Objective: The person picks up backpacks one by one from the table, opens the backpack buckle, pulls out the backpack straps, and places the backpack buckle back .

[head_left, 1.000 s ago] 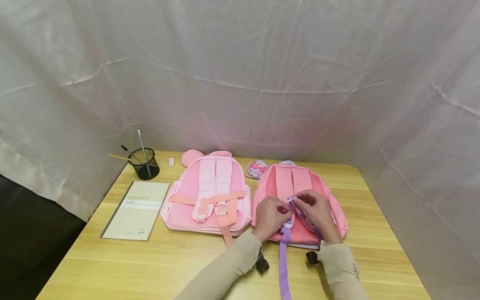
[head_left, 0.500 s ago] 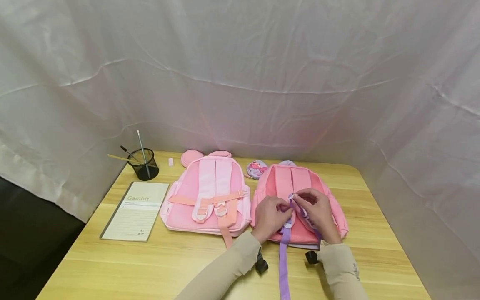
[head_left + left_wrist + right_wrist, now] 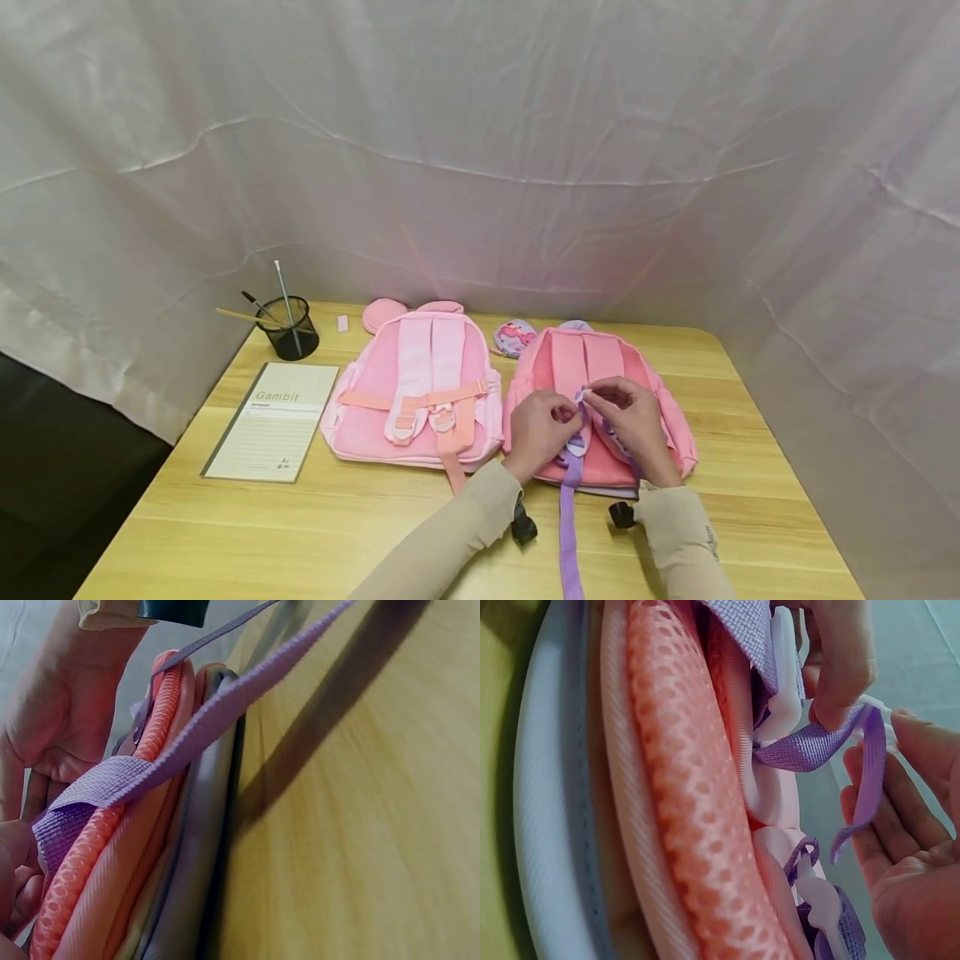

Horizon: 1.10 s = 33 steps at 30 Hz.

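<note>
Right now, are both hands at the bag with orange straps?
No, the left hand and right hand are both at the bag with purple straps.

In front of you, a pale grey, silky curtain (image 3: 480,150) hangs as the wall, creased sideways and folding round both sides of your desk (image 3: 247,533). The desktop is yellowish wood grain, with a rounded far-right corner. Low on your left, below the curtain's edge, lies a dark area (image 3: 67,475). Soft light gives the cloth a sheen, with faint pinkish streaks near the middle.
</note>
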Each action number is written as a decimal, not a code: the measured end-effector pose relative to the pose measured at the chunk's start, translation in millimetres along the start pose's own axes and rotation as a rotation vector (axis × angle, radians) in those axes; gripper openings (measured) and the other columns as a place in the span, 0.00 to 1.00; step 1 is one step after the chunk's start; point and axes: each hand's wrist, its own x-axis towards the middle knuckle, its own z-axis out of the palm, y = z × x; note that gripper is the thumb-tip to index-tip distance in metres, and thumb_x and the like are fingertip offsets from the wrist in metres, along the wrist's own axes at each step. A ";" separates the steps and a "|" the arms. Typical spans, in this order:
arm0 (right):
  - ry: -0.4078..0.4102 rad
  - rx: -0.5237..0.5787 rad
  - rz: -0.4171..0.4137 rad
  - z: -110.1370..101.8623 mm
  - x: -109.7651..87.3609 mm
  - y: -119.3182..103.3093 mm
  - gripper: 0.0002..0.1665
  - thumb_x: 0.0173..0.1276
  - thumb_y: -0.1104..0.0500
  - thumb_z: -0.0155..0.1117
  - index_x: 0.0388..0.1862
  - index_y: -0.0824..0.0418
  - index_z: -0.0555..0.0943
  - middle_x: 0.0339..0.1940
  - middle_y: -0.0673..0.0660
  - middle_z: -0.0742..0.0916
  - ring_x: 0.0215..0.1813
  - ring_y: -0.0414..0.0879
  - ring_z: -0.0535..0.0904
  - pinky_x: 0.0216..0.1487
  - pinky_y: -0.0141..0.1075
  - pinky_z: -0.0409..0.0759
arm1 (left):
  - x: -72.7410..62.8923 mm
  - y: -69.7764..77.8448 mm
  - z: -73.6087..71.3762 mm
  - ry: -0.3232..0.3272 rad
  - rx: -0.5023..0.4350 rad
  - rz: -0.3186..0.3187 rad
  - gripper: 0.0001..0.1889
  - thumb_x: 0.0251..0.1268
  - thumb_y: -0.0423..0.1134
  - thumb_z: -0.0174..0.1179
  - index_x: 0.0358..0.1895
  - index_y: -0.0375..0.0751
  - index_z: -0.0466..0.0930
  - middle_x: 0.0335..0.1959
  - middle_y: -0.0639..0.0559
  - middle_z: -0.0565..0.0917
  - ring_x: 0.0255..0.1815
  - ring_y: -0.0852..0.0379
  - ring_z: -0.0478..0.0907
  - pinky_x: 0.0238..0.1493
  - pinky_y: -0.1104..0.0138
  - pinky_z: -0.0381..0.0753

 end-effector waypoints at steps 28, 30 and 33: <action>-0.103 0.096 -0.069 -6.2 0.6 3.6 0.23 0.70 0.59 0.72 0.61 0.67 0.82 0.53 0.68 0.89 0.50 0.33 0.85 0.51 0.24 0.82 | 4.2 -5.3 -8.2 -0.094 -0.317 -0.103 0.13 0.71 0.49 0.67 0.52 0.49 0.87 0.36 0.58 0.85 0.32 0.71 0.74 0.37 0.75 0.76; -0.124 0.085 -0.055 -7.7 -0.8 4.6 0.24 0.71 0.58 0.72 0.63 0.66 0.82 0.55 0.67 0.88 0.52 0.33 0.85 0.53 0.24 0.81 | 4.2 -6.4 -7.9 -0.084 -0.349 -0.115 0.13 0.71 0.48 0.67 0.52 0.48 0.86 0.36 0.57 0.85 0.32 0.70 0.74 0.38 0.75 0.76; -0.154 0.025 -0.024 -10.8 -2.7 6.4 0.22 0.71 0.55 0.72 0.61 0.62 0.84 0.54 0.63 0.89 0.51 0.33 0.85 0.52 0.23 0.81 | 3.9 -6.8 -8.6 -0.075 -0.388 -0.130 0.13 0.72 0.48 0.67 0.52 0.47 0.86 0.37 0.56 0.85 0.33 0.70 0.75 0.38 0.74 0.77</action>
